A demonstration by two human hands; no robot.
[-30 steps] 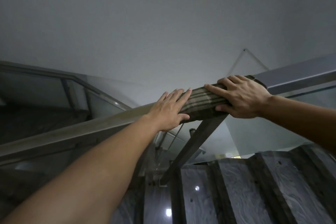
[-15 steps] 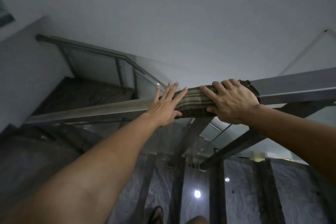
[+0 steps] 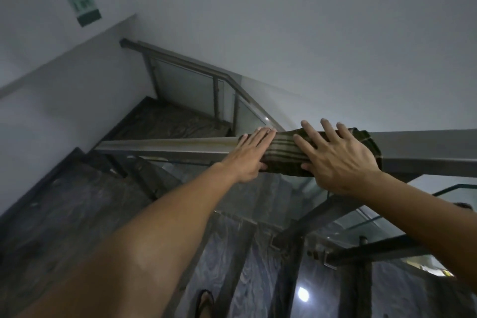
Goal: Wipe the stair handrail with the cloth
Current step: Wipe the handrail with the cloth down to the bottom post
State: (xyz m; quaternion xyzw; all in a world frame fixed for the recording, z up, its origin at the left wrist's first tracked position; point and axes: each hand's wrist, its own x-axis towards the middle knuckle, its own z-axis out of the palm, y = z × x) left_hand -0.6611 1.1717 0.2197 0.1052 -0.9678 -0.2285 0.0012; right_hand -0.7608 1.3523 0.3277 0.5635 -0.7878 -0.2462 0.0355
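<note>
Now right hand point(image 3: 338, 160) fingers lift, splayed, off the cloth point(image 3: 284, 153).

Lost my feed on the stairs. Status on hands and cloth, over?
Left hand flat on cloth's left end. Right hand spread over cloth, fingers open. Striped cloth draped over handrail. Rail to the left bare, nothing in the way.
</note>
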